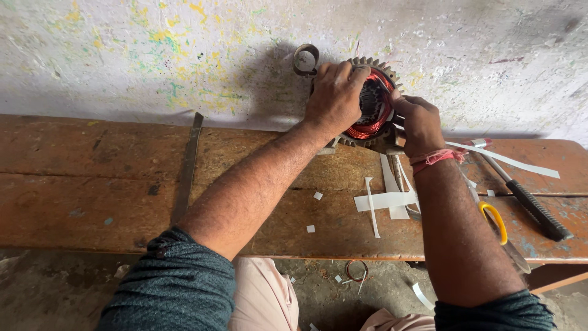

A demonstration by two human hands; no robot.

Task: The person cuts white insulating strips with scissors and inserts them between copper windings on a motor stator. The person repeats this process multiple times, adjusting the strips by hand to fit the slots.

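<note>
A round toothed metal stator core (371, 101) wound with red copper wire stands on edge at the back of a worn wooden bench (110, 184), against the wall. My left hand (334, 98) grips its left side, fingers curled over the rim and the winding. My right hand (418, 119), a red thread around its wrist, presses at the core's right edge; what its fingertips pinch is hidden. A small metal ring clamp (305, 59) sits just above and left of the core.
White paper strips (386, 199) and small scraps lie on the bench below the core. Yellow-handled scissors (497, 222) and a black-handled tool (536, 208) lie at the right. A flat metal bar (187, 168) crosses the bench at the left. A wire loop (356, 270) lies on the floor.
</note>
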